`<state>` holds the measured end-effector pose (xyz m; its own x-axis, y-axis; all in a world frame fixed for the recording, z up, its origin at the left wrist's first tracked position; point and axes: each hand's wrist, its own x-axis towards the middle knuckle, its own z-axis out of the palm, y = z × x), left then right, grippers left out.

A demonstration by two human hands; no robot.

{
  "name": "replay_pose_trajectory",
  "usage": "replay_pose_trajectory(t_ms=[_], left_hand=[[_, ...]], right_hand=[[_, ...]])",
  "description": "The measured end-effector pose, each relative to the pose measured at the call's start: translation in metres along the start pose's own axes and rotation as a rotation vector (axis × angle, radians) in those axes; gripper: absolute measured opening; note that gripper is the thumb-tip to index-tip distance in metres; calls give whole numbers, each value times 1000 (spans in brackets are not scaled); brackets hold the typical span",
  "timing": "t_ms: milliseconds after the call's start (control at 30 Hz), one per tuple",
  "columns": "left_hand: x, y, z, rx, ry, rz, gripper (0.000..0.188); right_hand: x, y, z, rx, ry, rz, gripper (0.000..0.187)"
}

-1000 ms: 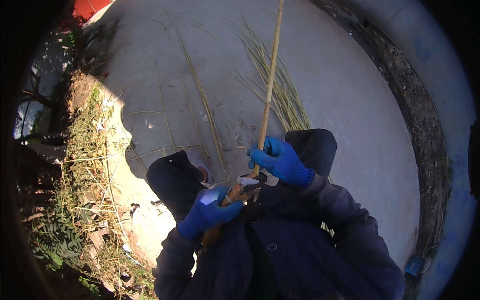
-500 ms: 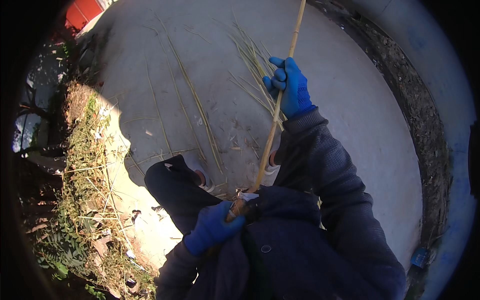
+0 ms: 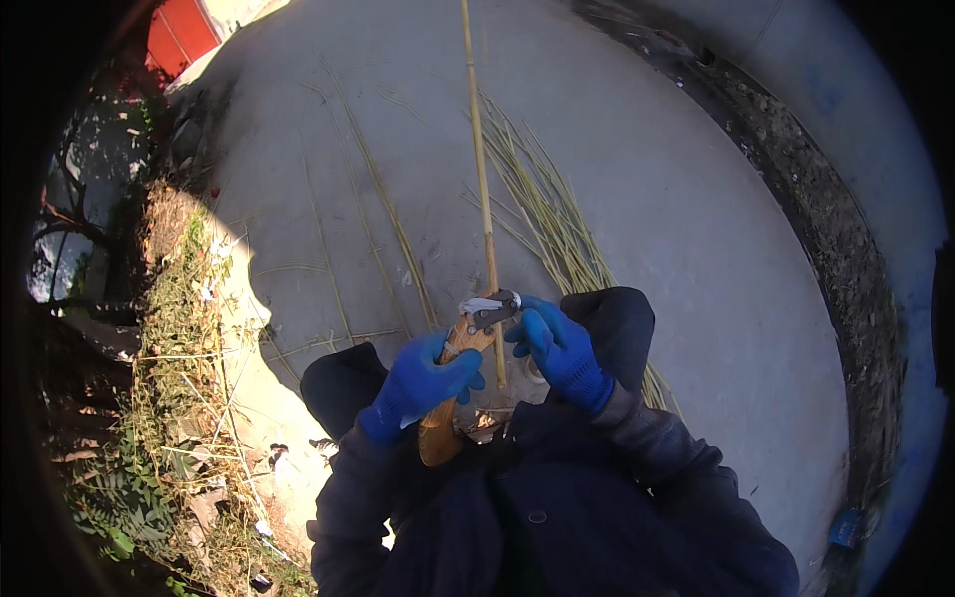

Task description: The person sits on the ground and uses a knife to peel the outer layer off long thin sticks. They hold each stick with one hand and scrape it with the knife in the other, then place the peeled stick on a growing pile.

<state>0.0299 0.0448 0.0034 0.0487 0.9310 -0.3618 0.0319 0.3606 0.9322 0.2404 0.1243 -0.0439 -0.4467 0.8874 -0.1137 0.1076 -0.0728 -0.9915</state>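
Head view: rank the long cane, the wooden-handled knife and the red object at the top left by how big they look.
1. Long cane, by far the longest.
2. Wooden-handled knife in the left hand.
3. Red object, though it is cut off by the rim and far away, so its rank against the knife is unsure.

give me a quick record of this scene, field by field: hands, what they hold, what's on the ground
left hand: blue glove, gripping the wooden handle of a knife
right hand: blue glove, at the knife's metal end, against the cane
cane: long thin yellow stalk running away from the hands
ground: pale concrete
on ground: bundle of stalks
left edge: weeds
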Motion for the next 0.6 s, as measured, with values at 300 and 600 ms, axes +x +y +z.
replay_pose_trajectory(t_ms=[300, 600], left_hand=[[30, -8, 23, -154, -3, 13, 31], [46, -35, 22, -333, 152, -4, 38]], right_hand=[[2, 1, 3, 82, -78, 97, 38], [2, 40, -7, -955, 77, -871, 20]])
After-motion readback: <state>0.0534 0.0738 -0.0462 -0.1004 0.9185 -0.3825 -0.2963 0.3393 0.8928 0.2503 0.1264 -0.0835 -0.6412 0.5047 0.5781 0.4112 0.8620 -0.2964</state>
